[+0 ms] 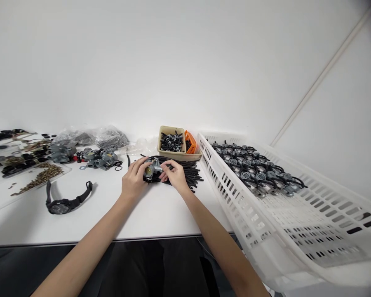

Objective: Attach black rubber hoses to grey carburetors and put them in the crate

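Center of frame: the left hand (132, 176) and right hand (174, 175) pinch what appears to be a carburetor (153, 168) from both sides, steadying it over black hoses (188, 171); at right, a white crate (225, 189) holds similar units (253, 167).

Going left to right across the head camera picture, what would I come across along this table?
Clear tray of brass fittings → black wristwatch → grey carburetors → left hand → held carburetor → right hand → black rubber tubes → white slotted plastic crate
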Available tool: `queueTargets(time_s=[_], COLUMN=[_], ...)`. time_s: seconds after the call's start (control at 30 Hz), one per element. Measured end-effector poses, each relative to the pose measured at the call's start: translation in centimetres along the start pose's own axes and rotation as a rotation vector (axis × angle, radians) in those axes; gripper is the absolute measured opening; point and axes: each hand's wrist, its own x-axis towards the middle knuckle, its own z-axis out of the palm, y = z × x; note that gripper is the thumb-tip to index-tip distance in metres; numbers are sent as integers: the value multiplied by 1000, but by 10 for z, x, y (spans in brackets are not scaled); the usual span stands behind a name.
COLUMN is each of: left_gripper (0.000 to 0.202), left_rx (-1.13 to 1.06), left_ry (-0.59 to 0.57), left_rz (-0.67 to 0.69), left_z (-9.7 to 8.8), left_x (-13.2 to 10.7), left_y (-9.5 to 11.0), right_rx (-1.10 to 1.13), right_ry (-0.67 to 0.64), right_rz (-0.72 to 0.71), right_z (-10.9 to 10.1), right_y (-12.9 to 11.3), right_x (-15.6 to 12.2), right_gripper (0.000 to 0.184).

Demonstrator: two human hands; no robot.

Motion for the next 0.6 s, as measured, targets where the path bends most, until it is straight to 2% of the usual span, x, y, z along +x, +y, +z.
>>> queueTargets(time_s=[0.23,0.43,0.6], left_gripper=[39,42,45], left_rx=[26,19,11], left_ry=[29,22,17], left_rz=[-80,-84,-98], left_z=[0,1,0], left_x=[-1,-1,-1], left_y=[-3,-2,-3], right_rx=[3,-105,-190], right_ry=[-134,-57,-16], right_rz=[-48,-81,-94], right_z=[-2,-4,-3], right_y=[1,6,2], right_x=[-2,0,-2], right_gripper=[41,31,33])
